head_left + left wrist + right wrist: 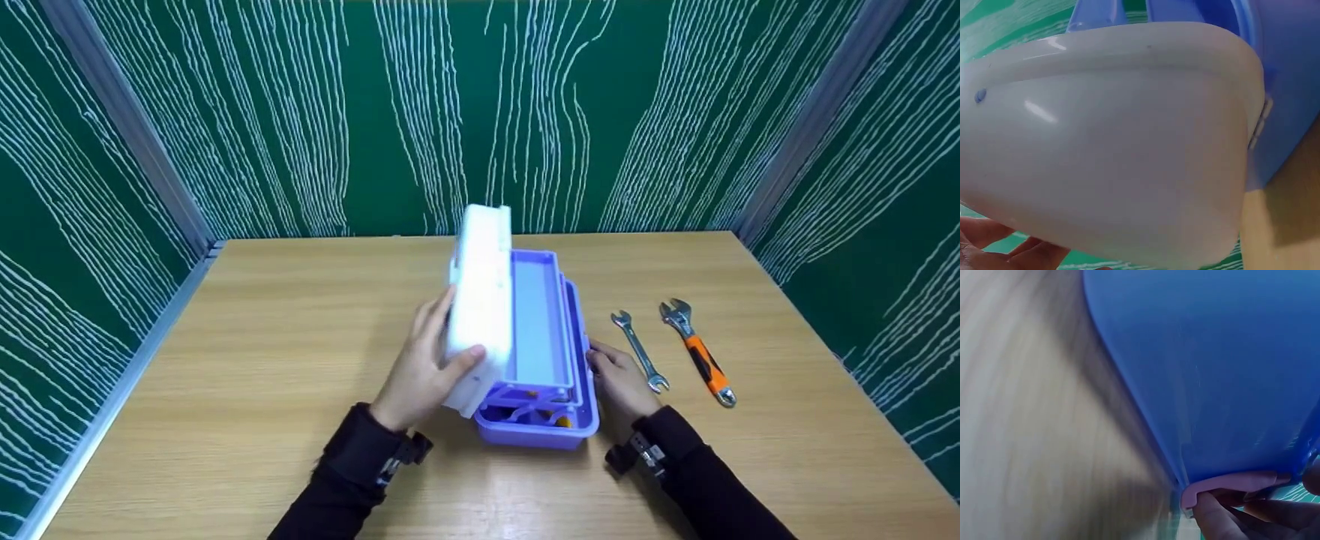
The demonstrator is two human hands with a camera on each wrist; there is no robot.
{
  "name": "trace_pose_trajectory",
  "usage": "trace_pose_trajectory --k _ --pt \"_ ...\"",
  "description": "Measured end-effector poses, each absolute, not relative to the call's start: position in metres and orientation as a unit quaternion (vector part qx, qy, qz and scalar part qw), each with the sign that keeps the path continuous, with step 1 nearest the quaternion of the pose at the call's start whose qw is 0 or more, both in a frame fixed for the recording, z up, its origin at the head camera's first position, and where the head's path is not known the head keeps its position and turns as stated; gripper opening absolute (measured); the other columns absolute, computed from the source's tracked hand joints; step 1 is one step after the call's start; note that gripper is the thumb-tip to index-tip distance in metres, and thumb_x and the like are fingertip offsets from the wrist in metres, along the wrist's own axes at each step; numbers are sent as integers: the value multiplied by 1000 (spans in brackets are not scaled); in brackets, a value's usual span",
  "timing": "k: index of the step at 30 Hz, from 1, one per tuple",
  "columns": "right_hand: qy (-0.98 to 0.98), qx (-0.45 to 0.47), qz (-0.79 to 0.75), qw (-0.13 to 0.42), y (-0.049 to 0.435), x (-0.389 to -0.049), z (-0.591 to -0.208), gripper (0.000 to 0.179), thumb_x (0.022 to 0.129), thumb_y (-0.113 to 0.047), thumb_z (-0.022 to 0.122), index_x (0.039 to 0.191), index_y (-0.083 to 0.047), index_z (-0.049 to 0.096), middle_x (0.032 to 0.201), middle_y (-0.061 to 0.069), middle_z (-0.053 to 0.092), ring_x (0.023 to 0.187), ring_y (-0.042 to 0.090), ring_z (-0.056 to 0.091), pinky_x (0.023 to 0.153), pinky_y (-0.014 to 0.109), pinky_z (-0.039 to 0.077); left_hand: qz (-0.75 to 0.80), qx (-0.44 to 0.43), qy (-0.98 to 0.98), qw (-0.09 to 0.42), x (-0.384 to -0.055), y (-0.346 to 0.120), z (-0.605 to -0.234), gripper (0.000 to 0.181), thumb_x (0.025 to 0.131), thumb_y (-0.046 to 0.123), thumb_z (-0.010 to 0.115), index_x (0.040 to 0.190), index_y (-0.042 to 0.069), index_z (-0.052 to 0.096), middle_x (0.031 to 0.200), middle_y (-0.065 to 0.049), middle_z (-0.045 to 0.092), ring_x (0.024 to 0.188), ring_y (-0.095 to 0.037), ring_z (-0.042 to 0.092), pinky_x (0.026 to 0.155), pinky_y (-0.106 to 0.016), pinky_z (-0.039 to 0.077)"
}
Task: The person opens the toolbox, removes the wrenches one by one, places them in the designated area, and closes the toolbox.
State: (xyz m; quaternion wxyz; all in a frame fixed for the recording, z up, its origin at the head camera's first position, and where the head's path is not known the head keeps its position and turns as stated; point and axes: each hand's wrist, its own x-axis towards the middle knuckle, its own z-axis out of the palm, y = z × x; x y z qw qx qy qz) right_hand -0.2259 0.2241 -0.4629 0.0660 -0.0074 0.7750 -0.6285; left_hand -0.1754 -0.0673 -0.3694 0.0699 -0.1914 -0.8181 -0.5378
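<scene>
A purple toolbox stands on the table with its white lid swung up on the left side. My left hand grips that lid, thumb on one side and fingers on the other. In the left wrist view the white lid fills most of the picture, with some fingers at its lower edge. On the toolbox's right side, my right hand holds a pink latch. A raised purple tray sits inside the box; something yellow lies below it, mostly hidden.
Right of the box lie an open-ended wrench and an adjustable wrench with an orange and black handle. The wooden table is bounded by green panels with white streaks at the back and sides.
</scene>
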Motion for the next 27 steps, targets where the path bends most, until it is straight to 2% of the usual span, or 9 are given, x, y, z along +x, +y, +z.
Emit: trace_pose_trajectory --k 6,12,14,20,27 --pt "763 -13 -642 71 224 -225 -463 46 97 -12 33 139 5 29 140 23 38 122 30 45 96 32 44 -492 -225 -836 95 -176 -42 -373 81 83 51 59 147 23 18 147 -4 24 129 -25 35 102 -47 34" --pt "765 -10 -641 58 224 -224 -463 43 98 -12 36 137 5 35 131 26 47 105 14 57 85 23 49 -401 -267 -864 147 -175 -19 -376 82 83 60 52 146 14 25 146 -6 30 130 -22 34 105 -41 32" --pt "761 -6 -646 59 224 -224 -463 43 98 -13 37 137 5 36 130 26 48 102 11 58 84 22 49 -370 -273 -876 147 -174 -12 -377 82 83 62 47 146 15 25 147 -4 30 131 -21 33 106 -45 29" --pt "737 10 -672 64 224 -225 -465 47 96 -19 42 137 4 37 133 22 46 108 14 56 88 24 48 -272 -276 -913 130 -170 10 -379 83 83 68 37 147 17 22 150 -1 27 135 -21 30 109 -57 13" --pt "715 13 -697 57 226 -226 -469 58 91 -34 53 135 2 41 131 13 51 109 12 54 88 23 46 -153 -287 -935 144 -166 33 -388 80 84 68 34 145 17 26 147 1 33 132 -25 34 108 -58 15"
